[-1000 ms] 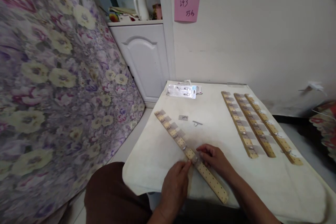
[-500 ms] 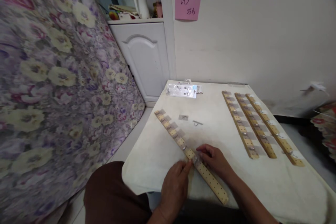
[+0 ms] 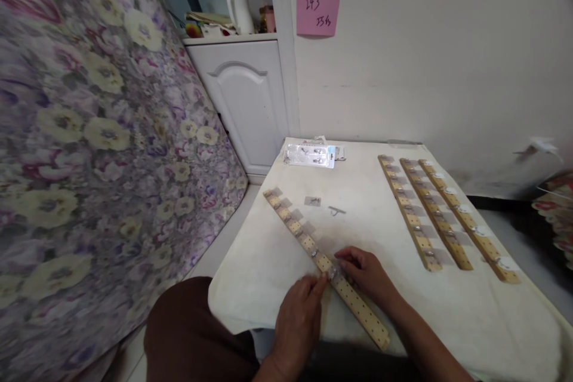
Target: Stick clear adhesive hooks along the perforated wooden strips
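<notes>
A long wooden strip with rows of holes and small metal clips lies slanted across the white cloth-covered table. My left hand and my right hand meet at its middle. Both pinch a small metal clip against the strip, fingers closed. Further back on the table, apart from my hands, lie a small loose packet and a bent metal piece.
Three similar wooden strips with clips lie side by side at the right. A clear blister pack sits at the table's far edge. A flowered mattress leans at the left, a white cabinet behind. A pink note is on the wall.
</notes>
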### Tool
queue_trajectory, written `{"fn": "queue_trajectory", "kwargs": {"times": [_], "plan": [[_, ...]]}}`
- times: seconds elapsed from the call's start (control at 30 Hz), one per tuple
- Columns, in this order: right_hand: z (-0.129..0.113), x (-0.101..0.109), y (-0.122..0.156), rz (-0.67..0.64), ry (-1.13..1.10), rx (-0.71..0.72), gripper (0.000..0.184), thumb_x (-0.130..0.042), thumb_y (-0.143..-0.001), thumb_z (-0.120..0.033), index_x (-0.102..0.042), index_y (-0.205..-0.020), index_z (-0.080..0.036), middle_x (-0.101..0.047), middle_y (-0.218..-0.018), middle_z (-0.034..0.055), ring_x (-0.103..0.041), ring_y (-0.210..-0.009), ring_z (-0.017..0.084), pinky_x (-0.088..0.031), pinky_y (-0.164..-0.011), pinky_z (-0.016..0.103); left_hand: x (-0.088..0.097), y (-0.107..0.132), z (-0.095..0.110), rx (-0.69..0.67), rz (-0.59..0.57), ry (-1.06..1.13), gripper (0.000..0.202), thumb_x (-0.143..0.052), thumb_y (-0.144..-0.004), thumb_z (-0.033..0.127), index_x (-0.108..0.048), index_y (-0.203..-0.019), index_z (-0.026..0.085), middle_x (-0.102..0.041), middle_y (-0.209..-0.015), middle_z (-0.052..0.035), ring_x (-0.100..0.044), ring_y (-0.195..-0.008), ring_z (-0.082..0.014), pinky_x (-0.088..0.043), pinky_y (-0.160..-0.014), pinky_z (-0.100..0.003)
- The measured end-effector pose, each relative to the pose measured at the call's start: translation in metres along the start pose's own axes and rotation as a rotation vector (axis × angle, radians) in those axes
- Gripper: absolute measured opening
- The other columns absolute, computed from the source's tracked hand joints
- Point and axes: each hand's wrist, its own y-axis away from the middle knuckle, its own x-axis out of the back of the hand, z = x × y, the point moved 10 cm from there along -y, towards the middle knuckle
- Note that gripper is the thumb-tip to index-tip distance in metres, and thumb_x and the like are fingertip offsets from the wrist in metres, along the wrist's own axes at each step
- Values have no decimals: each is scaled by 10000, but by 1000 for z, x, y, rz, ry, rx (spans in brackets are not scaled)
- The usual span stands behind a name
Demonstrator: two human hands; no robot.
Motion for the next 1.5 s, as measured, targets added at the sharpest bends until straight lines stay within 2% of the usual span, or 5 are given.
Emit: {"fn": "queue_trajectory", "kwargs": {"times": [0.33, 0.9, 1.2, 1.5], "plan": [[-1, 0, 0, 5, 29, 19, 219, -532, -771, -275, -663, -909, -166, -677, -743, 26, -601, -673, 171, -465, -639, 280, 2, 1, 2, -30, 32, -9, 492, -361, -844, 84, -442, -1297, 260, -568, -920, -54, -529, -866, -185, -494, -745, -319], [-9, 1, 2, 6, 68, 49, 193, -526, -779, -232, -644, -914, -163, -674, -786, 32, -607, -739, 175, -460, -694, 286, 0, 2, 2, -35, 28, -38, 510, -362, -839, 78, -430, -1311, 261, -572, -932, -61, -534, -868, -196, -490, -750, -327], [-6, -1, 1, 28, 130, 39, 188, -585, -748, -276, -634, -895, -169, -588, -655, -11, -540, -629, 147, -409, -587, 249, 0, 1, 4, -37, 24, -79, 483, -362, -826, 59, -466, -1271, 217, -565, -908, -61, -524, -849, -193, -488, -739, -329], [-1, -3, -1, 42, 118, -14, 174, -608, -702, -249, -633, -857, -172, -561, -625, -20, -512, -600, 136, -392, -570, 245, -5, 1, 2, -24, -16, -87, 485, -358, -832, 68, -447, -1281, 229, -557, -908, -53, -520, -843, -188, -479, -730, -319]]}}
